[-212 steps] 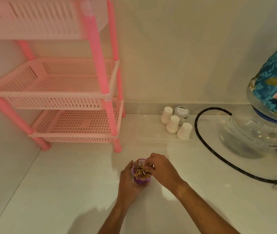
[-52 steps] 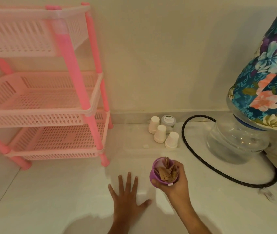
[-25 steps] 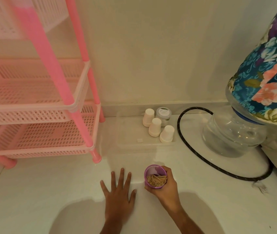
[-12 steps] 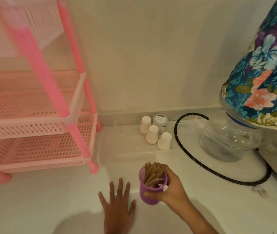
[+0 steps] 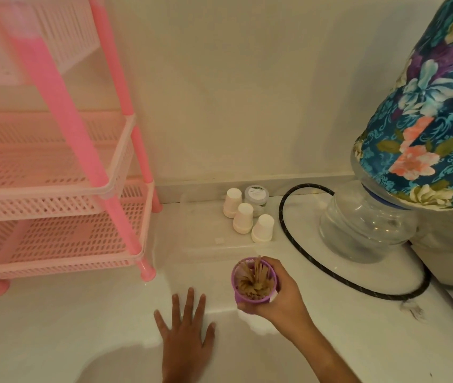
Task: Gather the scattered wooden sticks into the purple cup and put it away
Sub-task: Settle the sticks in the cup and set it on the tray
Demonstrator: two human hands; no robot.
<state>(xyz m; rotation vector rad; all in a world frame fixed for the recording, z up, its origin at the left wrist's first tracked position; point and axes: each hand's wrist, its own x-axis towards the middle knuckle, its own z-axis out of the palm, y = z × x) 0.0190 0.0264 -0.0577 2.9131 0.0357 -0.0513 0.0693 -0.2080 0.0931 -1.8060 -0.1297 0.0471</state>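
Hand, right [image 5: 278, 299]: fingers and thumb curled round the purple cup [image 5: 247, 298], gripping its side from the right.
Purple cup: roughly upright, mouth towards the camera; whether its base touches the white counter [image 5: 81, 313] cannot be told.
Wooden sticks [image 5: 255, 277]: bundled inside the cup, tips reaching past the rim.
Hand, left [image 5: 186, 341]: just left of the cup, flat on the counter, fingers straight and spread, holding nothing.
Clear tray [image 5: 200, 230]: just behind the cup, carrying three upturned paper cups [image 5: 243, 221] and a small jar [image 5: 257, 196].
Black hose [image 5: 302, 258]: looping right of the cup.
Water bottle [image 5: 366, 225]: further right, under a floral cover [image 5: 427, 120].
Pink rack [image 5: 62, 194]: left of the cup, well apart.
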